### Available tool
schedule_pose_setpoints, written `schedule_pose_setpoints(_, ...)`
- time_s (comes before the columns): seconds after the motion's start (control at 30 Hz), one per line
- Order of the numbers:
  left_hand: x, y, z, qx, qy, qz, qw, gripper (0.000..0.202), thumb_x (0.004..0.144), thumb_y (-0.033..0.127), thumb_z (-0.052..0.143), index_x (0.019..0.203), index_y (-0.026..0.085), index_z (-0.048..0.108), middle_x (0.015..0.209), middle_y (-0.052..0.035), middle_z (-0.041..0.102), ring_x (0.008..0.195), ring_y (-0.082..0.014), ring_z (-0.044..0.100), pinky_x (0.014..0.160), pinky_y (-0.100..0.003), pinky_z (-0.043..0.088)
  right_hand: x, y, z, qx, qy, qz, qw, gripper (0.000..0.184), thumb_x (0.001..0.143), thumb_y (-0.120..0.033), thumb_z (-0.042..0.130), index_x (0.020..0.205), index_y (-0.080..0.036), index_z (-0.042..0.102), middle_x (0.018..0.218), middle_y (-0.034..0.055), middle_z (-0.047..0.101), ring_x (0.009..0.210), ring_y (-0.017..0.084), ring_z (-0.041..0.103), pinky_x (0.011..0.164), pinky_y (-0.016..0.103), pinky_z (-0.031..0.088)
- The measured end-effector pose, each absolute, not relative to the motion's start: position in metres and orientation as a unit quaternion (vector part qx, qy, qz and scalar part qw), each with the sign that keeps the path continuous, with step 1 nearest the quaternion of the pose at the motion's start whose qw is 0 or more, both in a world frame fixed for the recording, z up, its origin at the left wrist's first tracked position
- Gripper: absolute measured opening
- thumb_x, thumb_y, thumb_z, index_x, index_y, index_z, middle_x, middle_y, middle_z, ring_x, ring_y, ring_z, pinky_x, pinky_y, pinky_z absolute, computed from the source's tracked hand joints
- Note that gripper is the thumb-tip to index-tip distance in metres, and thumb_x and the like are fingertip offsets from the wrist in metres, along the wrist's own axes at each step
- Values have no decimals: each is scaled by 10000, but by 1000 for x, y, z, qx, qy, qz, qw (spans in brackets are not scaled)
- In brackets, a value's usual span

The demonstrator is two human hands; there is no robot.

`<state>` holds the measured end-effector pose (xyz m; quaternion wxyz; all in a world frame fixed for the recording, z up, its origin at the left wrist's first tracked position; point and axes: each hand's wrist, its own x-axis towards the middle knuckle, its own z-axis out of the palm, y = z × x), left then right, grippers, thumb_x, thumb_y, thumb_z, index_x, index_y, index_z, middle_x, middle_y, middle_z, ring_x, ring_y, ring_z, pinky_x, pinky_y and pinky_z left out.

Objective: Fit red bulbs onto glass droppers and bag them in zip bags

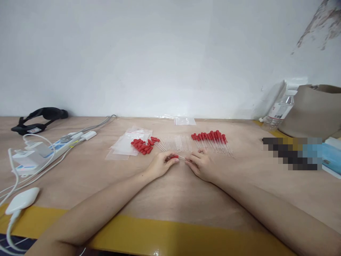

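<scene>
My left hand (161,164) pinches a small red rubber bulb (175,156) at the middle of the wooden table (170,192). My right hand (199,163) pinches the thin clear glass tube (182,157) that sticks out of the bulb. Both hands rest on the tabletop, fingers closed. Just behind them lie a pile of loose red bulbs (144,145), a row of bare clear tubes (176,143), and a row of droppers with red bulbs fitted (211,138).
Clear zip bags (128,144) lie left of the bulbs, another (184,121) by the wall. A power strip with plugs and cables (42,151), a black strap (39,119), a water bottle (279,110) and a brown bag (314,108) stand at the sides.
</scene>
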<state>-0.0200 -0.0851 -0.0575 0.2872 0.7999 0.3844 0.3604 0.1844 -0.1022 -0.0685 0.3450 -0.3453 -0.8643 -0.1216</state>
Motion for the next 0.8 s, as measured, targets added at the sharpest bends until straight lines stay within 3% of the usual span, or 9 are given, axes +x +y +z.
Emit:
schedule_pose_setpoints(0.43, -20, -91, -54, 833, 345, 347, 259, 169, 802, 297, 508, 807, 155, 599, 741, -16, 610, 673, -128, 544, 622, -232, 428, 191, -100, -61, -313, -892, -110, 307, 187, 870, -201, 407, 882, -204, 593, 765, -1, 613, 662, 95, 509, 752, 305, 252)
schedule_pose_setpoints(0.67, -20, -90, -55, 850, 359, 308, 231, 188, 799, 313, 504, 781, 155, 606, 681, -8, 584, 607, -118, 502, 559, -220, 391, 193, -95, -54, -284, -905, -175, 263, 288, 828, -69, 347, 851, -194, 606, 724, 1, 599, 630, 99, 475, 742, 306, 235)
schedule_pose_setpoints(0.8, -20, -90, -54, 859, 363, 298, 202, 174, 790, 310, 518, 786, 158, 604, 674, -4, 573, 590, -114, 486, 545, -215, 377, 191, -96, -56, -279, -906, -196, 252, 278, 822, -75, 356, 868, -187, 606, 713, 8, 589, 633, 107, 462, 746, 310, 224)
